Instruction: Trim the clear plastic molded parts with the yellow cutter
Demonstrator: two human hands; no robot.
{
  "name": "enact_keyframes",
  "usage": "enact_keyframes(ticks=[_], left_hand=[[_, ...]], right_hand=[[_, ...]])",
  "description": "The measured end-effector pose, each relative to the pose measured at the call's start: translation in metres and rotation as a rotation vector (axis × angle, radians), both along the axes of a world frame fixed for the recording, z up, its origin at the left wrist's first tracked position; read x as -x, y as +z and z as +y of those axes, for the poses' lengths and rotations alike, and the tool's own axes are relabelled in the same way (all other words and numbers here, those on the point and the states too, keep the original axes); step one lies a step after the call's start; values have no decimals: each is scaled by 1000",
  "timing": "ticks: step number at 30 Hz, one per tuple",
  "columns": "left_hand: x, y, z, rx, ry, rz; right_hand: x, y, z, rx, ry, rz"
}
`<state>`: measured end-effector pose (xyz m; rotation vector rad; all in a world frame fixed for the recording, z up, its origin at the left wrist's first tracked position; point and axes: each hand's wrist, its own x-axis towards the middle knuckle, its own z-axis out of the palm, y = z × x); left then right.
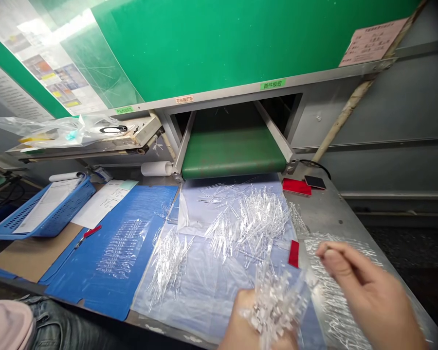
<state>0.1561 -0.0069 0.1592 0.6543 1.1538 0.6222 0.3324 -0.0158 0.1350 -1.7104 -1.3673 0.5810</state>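
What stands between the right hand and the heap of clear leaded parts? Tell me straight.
A flat red strip lies between the right hand and the heap of clear leaded parts; nothing taller shows in that gap.

- clump of clear LEDs point(273, 304), leads tangled, gripped in my left hand point(237, 321) over the plastic sheet point(204, 301)
- loose pile of LEDs point(251, 223) on the sheet, leads splayed
- smaller pile of LEDs point(168, 267) on the sheet, left of that
- taped rows of LEDs point(332, 296) right of the sheet
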Motion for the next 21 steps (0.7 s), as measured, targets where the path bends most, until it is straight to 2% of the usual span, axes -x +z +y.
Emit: enact_keyframes(ticks=[2, 7, 11, 12, 15, 16, 19, 21], left_hand=[[-1, -4, 1, 0, -8, 18], [2, -14, 2, -88, 20, -50], [2, -18, 2, -56, 42, -98], [2, -20, 2, -55, 48, -111], [-2, -26, 2, -85, 47, -149], [-3, -29, 3, -95, 57, -162], [-1, -44, 7, -93, 162, -172], [6, -56, 11, -63, 227, -163]], right_hand=[[-5, 2, 2, 67, -52, 39], [17, 2, 3, 269, 174, 177], [26, -5, 7, 330, 98, 121], [26, -6, 8, 344, 146, 133], [24, -4, 13, 396, 423, 221], [22, -3, 16, 411, 459, 226], [9, -8, 25, 447, 386, 146], [-3, -24, 28, 500, 355, 66]])
